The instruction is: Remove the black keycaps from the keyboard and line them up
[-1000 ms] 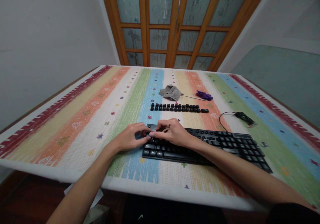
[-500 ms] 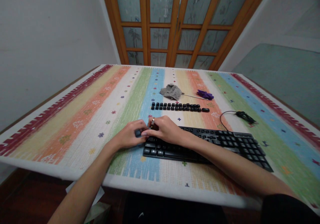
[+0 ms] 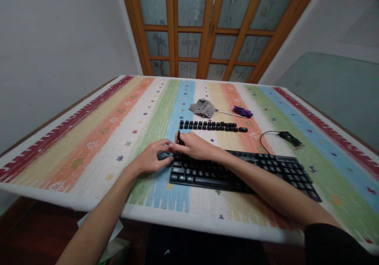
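The left hand point(image 3: 152, 158) lies on the striped tablecloth point(image 3: 89, 139) at the left end of the black keyboard point(image 3: 237, 172), its fingers curled together and pressed against that end near the top left corner. Just beside it, touching fingertip to fingertip, the right hand point(image 3: 194, 146) sits over the keyboard's upper left keys, fingers bunched around a small dark tool point(image 3: 178, 135) that stands upright out of the pinch; whether the tool grips a key cannot be told. The keyboard runs along the near part of the table, slanting away to the right under the right forearm. Beyond the hands, a row of loose black keycaps point(image 3: 211, 126) lies in a line across the blue, white and yellow stripes, well apart from the keyboard. Behind that row rests a crumpled grey cloth point(image 3: 202, 108), and to its right a purple brush point(image 3: 242, 111) with a thin handle pointing toward the cloth. Farther right, the keyboard's cable point(image 3: 266, 137) loops to a black plug point(image 3: 290, 139).
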`<control>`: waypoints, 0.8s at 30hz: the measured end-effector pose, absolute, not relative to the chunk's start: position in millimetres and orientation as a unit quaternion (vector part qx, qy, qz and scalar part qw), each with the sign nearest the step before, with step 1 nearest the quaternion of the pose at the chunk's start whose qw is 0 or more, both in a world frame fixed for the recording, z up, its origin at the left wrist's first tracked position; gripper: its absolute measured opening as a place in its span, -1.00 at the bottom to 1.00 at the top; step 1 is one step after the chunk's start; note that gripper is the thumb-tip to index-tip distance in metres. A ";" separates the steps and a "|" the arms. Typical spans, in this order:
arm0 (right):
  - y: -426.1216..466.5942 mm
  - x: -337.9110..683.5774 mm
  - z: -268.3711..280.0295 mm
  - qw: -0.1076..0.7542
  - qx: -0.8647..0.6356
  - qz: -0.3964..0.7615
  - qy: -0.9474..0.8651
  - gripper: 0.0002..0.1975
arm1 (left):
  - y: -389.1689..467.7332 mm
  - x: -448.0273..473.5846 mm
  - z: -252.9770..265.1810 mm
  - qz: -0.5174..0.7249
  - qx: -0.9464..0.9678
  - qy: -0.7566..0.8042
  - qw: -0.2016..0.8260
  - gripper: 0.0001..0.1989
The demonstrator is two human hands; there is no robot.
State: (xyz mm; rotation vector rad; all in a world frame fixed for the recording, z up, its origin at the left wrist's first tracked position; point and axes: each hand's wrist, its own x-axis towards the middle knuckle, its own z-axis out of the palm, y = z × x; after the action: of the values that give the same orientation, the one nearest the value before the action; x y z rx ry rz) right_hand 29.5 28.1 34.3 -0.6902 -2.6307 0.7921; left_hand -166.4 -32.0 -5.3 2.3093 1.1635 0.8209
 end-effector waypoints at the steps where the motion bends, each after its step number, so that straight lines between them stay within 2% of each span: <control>1: 29.7 29.0 34.2 0.155 -0.236 0.284 -0.916 -0.79 | -31.8 -166.7 -5.8 0.297 0.831 0.419 0.211 -0.90; 10: 40.4 24.6 27.7 0.159 -0.243 0.361 -0.886 -0.66 | -31.2 -167.3 -6.6 0.293 0.831 0.422 0.213 -0.87; 15: 47.4 20.9 22.3 0.166 -0.283 0.410 -0.851 -0.66 | -31.1 -166.2 -5.4 0.305 0.827 0.413 0.230 -0.86; 24: 31.8 40.8 40.3 0.223 -0.194 0.298 -0.908 -0.74 | -31.2 -163.0 -0.8 0.351 0.810 0.411 0.227 -0.92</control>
State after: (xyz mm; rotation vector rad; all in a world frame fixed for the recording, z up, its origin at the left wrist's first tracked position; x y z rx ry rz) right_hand 40.8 31.8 40.3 -0.5346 -2.5060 0.8223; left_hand -163.0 -31.2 -0.8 2.2326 1.1322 0.9659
